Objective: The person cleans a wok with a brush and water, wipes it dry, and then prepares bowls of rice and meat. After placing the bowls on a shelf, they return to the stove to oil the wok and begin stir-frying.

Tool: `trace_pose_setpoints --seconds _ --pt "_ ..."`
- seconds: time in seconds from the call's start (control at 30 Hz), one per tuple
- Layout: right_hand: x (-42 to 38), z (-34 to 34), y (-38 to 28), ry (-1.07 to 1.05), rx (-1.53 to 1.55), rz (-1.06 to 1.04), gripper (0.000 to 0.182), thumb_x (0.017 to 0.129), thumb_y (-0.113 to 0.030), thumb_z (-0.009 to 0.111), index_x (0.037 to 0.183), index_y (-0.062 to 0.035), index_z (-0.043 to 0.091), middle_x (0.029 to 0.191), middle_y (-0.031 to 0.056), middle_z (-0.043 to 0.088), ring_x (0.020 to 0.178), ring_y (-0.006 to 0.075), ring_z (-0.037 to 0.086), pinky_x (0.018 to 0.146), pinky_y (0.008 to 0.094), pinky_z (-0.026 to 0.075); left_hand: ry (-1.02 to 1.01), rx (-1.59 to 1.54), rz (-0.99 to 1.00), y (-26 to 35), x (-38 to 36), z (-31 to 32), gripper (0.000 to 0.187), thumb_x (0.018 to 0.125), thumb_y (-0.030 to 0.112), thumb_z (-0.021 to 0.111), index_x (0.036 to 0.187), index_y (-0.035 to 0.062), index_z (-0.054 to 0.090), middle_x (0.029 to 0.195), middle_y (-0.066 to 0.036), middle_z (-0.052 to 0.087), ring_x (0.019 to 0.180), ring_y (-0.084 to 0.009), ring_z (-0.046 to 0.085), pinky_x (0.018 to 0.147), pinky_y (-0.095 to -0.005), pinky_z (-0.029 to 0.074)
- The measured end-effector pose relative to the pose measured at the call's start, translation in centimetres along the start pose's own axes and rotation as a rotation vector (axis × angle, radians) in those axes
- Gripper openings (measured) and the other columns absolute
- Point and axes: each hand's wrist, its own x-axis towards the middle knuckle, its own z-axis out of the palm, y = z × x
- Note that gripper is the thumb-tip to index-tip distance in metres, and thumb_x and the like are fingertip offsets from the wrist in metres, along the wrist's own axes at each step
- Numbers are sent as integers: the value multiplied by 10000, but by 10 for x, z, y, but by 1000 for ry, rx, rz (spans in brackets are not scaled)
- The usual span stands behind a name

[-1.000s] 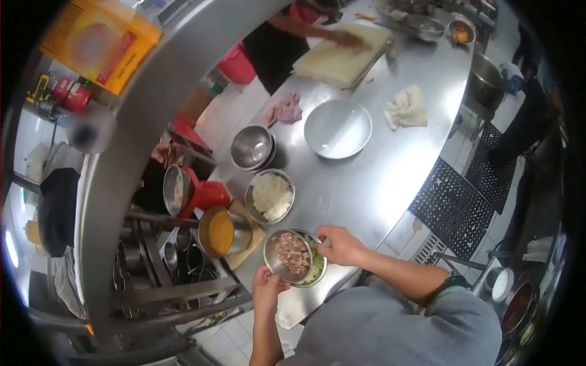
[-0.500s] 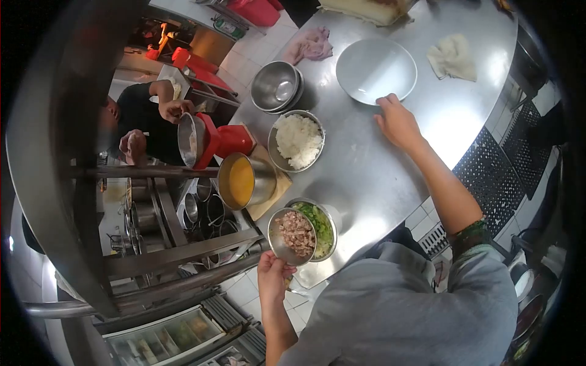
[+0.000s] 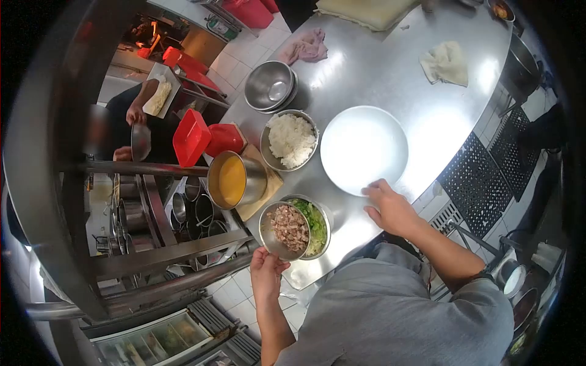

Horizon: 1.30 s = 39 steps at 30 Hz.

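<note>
My left hand (image 3: 267, 272) grips the near rim of a metal bowl (image 3: 268, 244) of chopped meat (image 3: 289, 229). This bowl is tilted and overlaps a second metal bowl that contains chopped green vegetables (image 3: 313, 221). My right hand (image 3: 390, 208) is at the near edge of a large white bowl (image 3: 364, 149), fingertips at its rim and thumb spread away from it. Nothing shows inside the white bowl. A metal bowl of white rice (image 3: 292, 141) stands to its left, beside a metal pot of yellow-orange liquid (image 3: 234, 180).
Stacked metal bowls (image 3: 268, 86), a pink cloth (image 3: 307, 46) and a pale cloth (image 3: 447, 63) lie on the steel table (image 3: 372, 70). A red scale (image 3: 223, 138) stands left. Across the metal rail (image 3: 155, 166), another person's hand (image 3: 135, 114) holds a metal bowl (image 3: 141, 141).
The white bowl has slid toward me with my right hand at its rim. My left hand still grips the meat bowl. The other person has taken the metal bowl off the red scale.
</note>
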Motion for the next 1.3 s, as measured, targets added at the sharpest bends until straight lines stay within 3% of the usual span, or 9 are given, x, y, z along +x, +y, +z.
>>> trace_pose_setpoints --seconds 0.2,0.37,0.43,0.63,0.7,0.87,1.03,1.2,1.3 --pt "36 -35 -16 99 15 -28 227 901 -192 648 1042 -18 686 935 183 707 806 349 685 760 406 539 0 67 -45 -1 -15 7 191 1005 174 549 1157 67 506 1055 -87 636 864 -205 662 770 -372 575" --pt "178 -13 -11 249 15 -50 299 907 -280 589 977 -11 701 858 186 712 800 355 700 773 439 552 -32 -127 -69 -8 -31 25 270 1003 177 558 1228 59 467 1146 -112 608 938 -270 657 879 -455 553" --pt "218 -11 -26 64 61 159 301 885 -237 567 874 38 689 765 203 700 689 347 707 701 423 578 -57 -170 -39 -15 -27 20 295 996 164 569 1245 50 459 1135 -109 611 929 -265 658 886 -458 552" --pt "255 9 -38 -144 -16 214 281 841 -178 552 784 64 681 690 225 680 637 319 714 676 400 598 -97 -186 -11 -23 -19 14 344 988 171 612 1276 43 474 1174 -74 594 949 -174 621 938 -377 528" --pt "245 13 -49 -61 82 223 273 839 -172 549 800 61 686 720 231 690 644 307 720 665 390 596 -77 -204 35 -27 -11 13 333 988 175 607 1254 19 483 1152 -90 617 923 -209 644 931 -384 527" --pt "211 27 -42 344 83 87 270 836 -170 531 859 48 689 766 241 701 649 282 728 619 361 585 -153 -187 88 -27 -18 -5 560 1005 245 596 1461 14 367 1356 -147 529 1163 -271 579 1011 -442 474" --pt "100 -25 -71 519 418 214 235 839 -169 561 829 53 636 720 168 675 637 227 717 580 332 569 -316 -83 82 -40 -40 -46 560 1019 273 576 1481 28 374 1438 -166 462 1235 -300 543 1019 -444 467" --pt "-51 -21 -126 737 540 240 196 884 -125 586 745 12 571 676 47 574 547 135 593 551 277 553 -581 32 -27 -68 -58 -109 449 1030 253 559 1402 9 497 1378 -146 552 1171 -240 606 978 -359 499" --pt "-139 -1 -136 777 523 344 209 887 -140 599 725 -12 568 637 24 566 516 99 541 477 250 450 -713 135 -84 -81 -57 -135 444 1024 258 572 1389 12 513 1364 -142 565 1160 -214 612 963 -335 504"
